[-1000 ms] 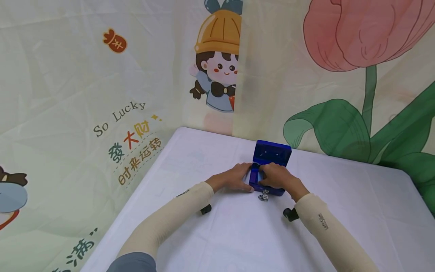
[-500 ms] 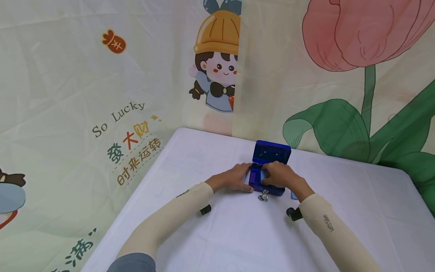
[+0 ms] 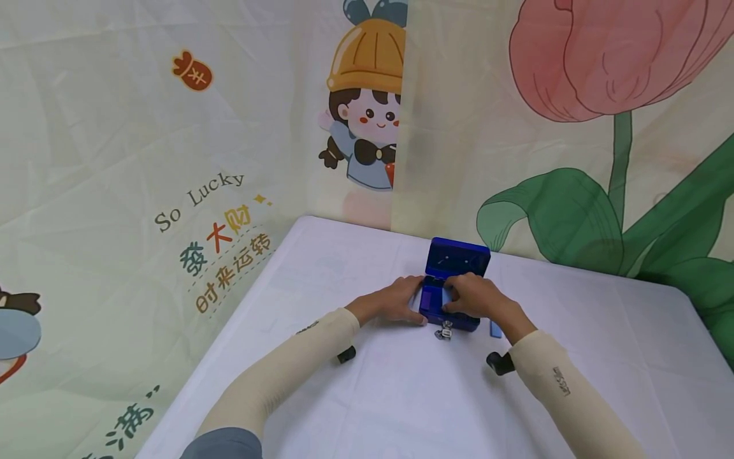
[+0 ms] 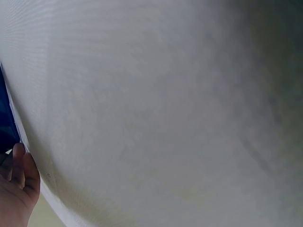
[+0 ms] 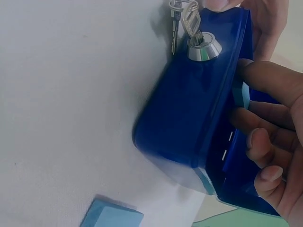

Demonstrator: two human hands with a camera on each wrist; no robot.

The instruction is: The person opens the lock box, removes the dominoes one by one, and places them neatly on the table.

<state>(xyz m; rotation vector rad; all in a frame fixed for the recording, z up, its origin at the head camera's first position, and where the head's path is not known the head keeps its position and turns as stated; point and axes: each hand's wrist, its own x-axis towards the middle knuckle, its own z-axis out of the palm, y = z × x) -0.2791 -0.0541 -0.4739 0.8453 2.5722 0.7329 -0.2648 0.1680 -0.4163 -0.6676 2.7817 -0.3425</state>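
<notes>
A dark blue metal cash box (image 3: 450, 323) stands on the white table with its lid (image 3: 457, 257) raised. My left hand (image 3: 398, 299) holds the box at its left end, thumb at the front and fingers toward the back. My right hand (image 3: 474, 296) reaches into the box; in the right wrist view its thumb and fingers pinch a light blue block (image 5: 242, 96), mostly hidden by the fingers. Keys (image 5: 191, 19) hang from the silver lock (image 5: 204, 48) on the front. Another light blue block (image 5: 111, 215) lies on the table beside the box.
The white table (image 3: 367, 395) meets a printed cloth backdrop (image 3: 447, 159) just behind the raised lid. Black wrist-camera pieces (image 3: 500, 363) hang under both forearms. Light sleeves cover the arms.
My right hand shifts slightly right inside the box, and its forearm swings right. The block on the table comes into view from behind that wrist. My left hand stays in place.
</notes>
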